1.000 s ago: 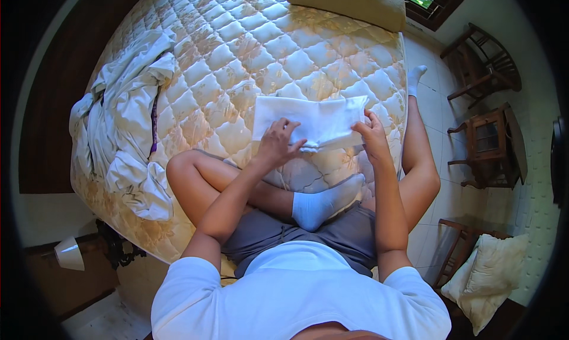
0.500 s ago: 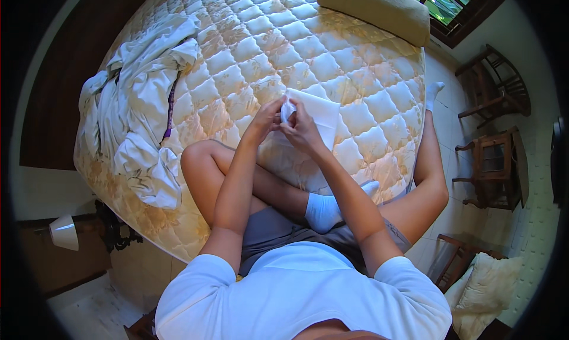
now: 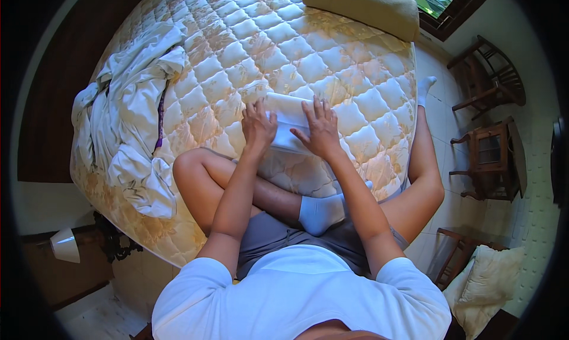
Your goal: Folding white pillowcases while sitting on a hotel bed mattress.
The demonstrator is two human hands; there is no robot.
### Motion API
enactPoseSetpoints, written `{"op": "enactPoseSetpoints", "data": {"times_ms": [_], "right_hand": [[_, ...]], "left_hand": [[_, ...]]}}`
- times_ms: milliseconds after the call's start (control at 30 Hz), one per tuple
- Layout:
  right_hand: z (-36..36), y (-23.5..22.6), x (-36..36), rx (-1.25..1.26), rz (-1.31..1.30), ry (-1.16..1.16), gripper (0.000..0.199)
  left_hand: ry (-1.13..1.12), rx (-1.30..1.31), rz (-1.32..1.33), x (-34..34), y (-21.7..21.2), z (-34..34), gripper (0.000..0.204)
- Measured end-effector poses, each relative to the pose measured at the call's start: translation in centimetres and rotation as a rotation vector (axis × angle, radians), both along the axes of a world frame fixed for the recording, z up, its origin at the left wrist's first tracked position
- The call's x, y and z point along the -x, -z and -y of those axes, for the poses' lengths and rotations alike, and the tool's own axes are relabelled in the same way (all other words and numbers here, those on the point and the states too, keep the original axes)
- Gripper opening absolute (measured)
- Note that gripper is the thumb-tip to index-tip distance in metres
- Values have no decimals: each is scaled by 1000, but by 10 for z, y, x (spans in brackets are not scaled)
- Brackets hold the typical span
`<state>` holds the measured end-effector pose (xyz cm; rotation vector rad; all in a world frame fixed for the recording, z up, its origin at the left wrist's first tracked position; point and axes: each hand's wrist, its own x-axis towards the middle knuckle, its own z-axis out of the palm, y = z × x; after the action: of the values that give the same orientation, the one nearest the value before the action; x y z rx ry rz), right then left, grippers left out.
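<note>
A white folded sheet (image 3: 288,122), paper or thin cloth, I cannot tell which, lies on the quilted mattress (image 3: 231,73) in front of my crossed leg. It shows a crease running across it. My left hand (image 3: 259,127) rests on its left side with the fingers apart and slightly bent. Over its right side my right hand (image 3: 322,128) lies with fingers spread, the thumb pointing inward across the sheet. Neither hand grips anything. Parts of the sheet's two side edges are hidden under my hands.
A crumpled white bedsheet (image 3: 130,103) lies along the mattress's left side. At the far edge sits a beige bolster (image 3: 361,8). Wooden chairs (image 3: 489,76) and a small wooden cabinet (image 3: 489,153) stand to the right. A lamp (image 3: 65,245) is at lower left.
My hands have come apart from a pinch at the sheet's upper left. They now lie flat on either side of it, and the sheet sits lower and flatter, folded into a shorter shape.
</note>
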<state>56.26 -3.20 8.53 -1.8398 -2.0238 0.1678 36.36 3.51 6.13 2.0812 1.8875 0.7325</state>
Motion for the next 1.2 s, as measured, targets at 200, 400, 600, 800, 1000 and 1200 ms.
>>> {"op": "enactPoseSetpoints", "data": {"times_ms": [200,400,600,800,1000,1200], "right_hand": [[-9,23,3,53,77,-98,99],[-15,41,-40,8,110,-137,102],[6,29,-53,-9,-49,-22,94],[75,14,-18,-34,-89,-56,95],[72,24,-3,-16,-51,52,85],[80,29,-4,-8,15,88,83]], "left_hand": [[276,-298,-217,-18,-4,13,69],[269,4,-305,-18,17,27,82],[243,45,-231,-15,19,28,86],[255,111,-207,-15,15,25,86],[270,97,-249,-13,14,28,86],[305,64,-325,-10,20,31,87]]}}
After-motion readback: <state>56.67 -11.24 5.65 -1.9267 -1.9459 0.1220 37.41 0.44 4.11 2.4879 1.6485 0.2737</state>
